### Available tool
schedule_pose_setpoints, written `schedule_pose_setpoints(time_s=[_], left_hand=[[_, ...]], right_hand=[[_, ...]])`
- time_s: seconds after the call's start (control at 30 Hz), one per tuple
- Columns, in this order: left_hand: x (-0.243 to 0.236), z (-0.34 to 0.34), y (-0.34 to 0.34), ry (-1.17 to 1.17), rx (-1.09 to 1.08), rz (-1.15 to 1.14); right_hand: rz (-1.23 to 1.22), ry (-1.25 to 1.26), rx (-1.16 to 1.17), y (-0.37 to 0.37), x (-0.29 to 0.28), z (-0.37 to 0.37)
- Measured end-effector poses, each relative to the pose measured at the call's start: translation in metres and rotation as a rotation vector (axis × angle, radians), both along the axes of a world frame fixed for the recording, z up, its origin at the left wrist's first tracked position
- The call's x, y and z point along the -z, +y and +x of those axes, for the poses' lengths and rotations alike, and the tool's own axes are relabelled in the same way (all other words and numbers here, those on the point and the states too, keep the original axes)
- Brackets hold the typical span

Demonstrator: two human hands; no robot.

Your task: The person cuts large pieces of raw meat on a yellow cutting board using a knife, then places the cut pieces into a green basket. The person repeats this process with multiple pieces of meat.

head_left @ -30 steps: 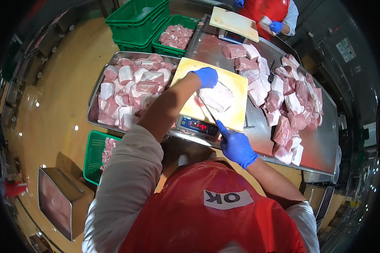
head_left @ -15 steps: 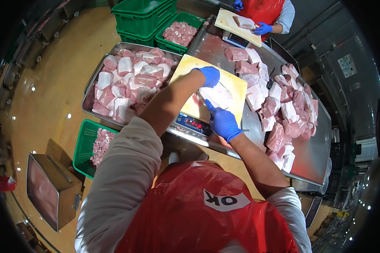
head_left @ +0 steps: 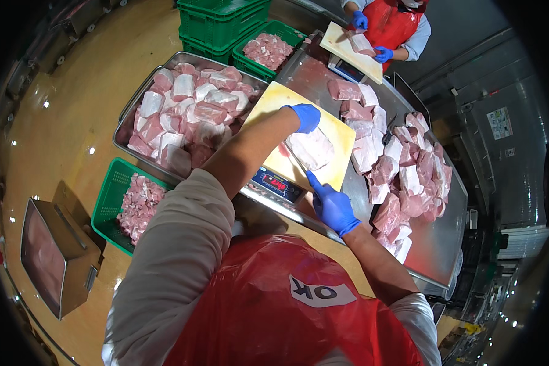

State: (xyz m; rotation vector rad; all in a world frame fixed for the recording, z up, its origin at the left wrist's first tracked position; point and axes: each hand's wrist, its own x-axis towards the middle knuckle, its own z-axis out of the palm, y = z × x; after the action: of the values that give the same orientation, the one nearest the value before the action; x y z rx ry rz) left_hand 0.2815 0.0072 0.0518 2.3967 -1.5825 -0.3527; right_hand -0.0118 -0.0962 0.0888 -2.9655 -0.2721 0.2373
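Observation:
My left hand (head_left: 303, 117), in a blue glove, presses with curled fingers on the far end of a pale, fat-covered pork piece (head_left: 312, 150) on a yellow cutting board (head_left: 265, 110). My right hand (head_left: 333, 209), also gloved in blue, grips a long knife (head_left: 299, 163) by its handle at the board's near edge. The blade runs diagonally along the meat's left side, with some red flesh showing beside it. Under the board is a scale (head_left: 277, 182) with a lit red display.
A steel tray (head_left: 125, 139) of meat chunks is left; meat pieces (head_left: 387, 171) cover the steel table (head_left: 442, 238) right. Green crates (head_left: 222, 27) stand behind, a green basket (head_left: 107, 204) and steel container (head_left: 55, 256) lower left. A co-worker (head_left: 390, 27) handles meat on another board opposite.
My right hand moved forward along the meat half a second ago, then drew back toward me with the knife. My left hand stayed on the meat. The co-worker's hand rose over their board.

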Motion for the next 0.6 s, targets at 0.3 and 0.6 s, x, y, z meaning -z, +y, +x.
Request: schedule_pose_setpoints(time_s=[0.3,0.6], left_hand=[[0.016,0.007,0.005,-0.073,-0.025,-0.066],[0.010,0.009,0.008,-0.086,0.020,-0.058]], right_hand=[[-0.132,0.053,-0.007,0.009,-0.006,0.026],[-0.036,-0.049,-0.003,0.032,0.023,0.072]])
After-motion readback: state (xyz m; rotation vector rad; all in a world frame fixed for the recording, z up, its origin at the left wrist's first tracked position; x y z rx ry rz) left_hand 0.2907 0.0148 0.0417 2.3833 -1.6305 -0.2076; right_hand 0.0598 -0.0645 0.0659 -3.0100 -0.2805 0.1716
